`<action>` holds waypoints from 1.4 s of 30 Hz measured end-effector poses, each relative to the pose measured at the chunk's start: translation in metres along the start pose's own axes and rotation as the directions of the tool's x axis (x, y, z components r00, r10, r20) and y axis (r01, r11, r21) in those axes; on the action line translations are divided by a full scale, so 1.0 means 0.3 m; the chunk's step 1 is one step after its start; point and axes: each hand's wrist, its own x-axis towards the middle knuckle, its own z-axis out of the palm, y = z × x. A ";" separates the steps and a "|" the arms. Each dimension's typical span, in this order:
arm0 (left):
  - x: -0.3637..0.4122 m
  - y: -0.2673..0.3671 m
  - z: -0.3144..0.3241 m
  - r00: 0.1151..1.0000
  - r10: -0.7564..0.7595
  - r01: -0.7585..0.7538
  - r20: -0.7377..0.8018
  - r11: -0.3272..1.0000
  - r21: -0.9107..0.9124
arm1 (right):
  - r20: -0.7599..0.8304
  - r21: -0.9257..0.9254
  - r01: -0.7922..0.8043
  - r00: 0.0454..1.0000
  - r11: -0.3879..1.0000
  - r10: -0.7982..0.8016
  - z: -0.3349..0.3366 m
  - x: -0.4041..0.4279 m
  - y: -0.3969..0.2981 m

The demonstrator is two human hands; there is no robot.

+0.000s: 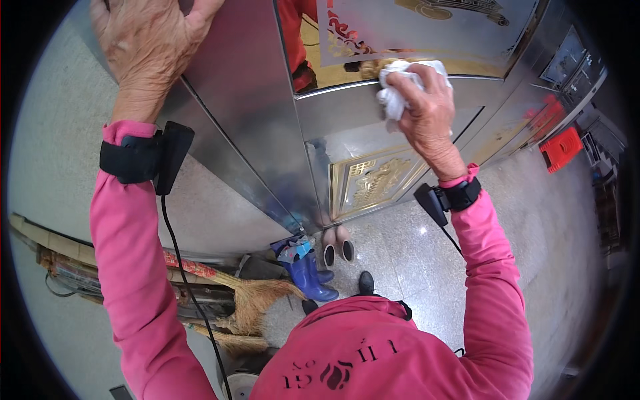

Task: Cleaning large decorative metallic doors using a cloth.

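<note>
A crumpled white cloth (400,85) is gripped in my right hand (430,110) against the lower edge of a patterned mirror-like panel (425,30) in a metal door. Below it, the door (345,120) carries a raised gold-coloured ornamental panel (377,182). My left hand (145,47) rests high on the metal frame (235,55) at the upper left, its fingertips cut off by the picture's edge. No held object shows in it. Black straps with devices circle both wrists.
Blue rubber boots (310,275) and a pair of light shoes (337,245) stand at the door's foot. Straw brooms (250,300) lean by the wall at lower left. A red plastic stool (561,150) is on the speckled floor (415,250) at right.
</note>
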 end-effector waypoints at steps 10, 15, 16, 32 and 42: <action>0.047 0.001 -0.072 1.000 0.016 -0.015 0.003 0.977 -0.211 | -0.188 -0.100 -0.177 0.970 0.979 0.156 -0.043 -0.097 0.451; 0.043 0.022 -0.075 1.000 -0.018 0.021 0.016 0.970 -0.240 | -0.234 -0.097 -0.430 0.886 0.897 0.400 -0.088 -0.174 0.810; 0.041 0.026 -0.075 1.000 -0.017 0.020 0.015 0.971 -0.240 | -0.215 -0.079 -0.482 0.863 0.873 0.457 -0.095 -0.176 0.828; 0.025 0.038 -0.081 0.997 -0.071 0.079 0.038 0.949 -0.306 | -0.076 0.117 -0.305 0.946 0.945 0.314 0.062 -0.043 -0.126; 0.032 0.007 -0.018 1.000 -0.029 0.024 -0.011 0.949 -0.313 | -0.027 0.391 -0.191 0.975 0.900 0.218 0.121 -0.020 -0.424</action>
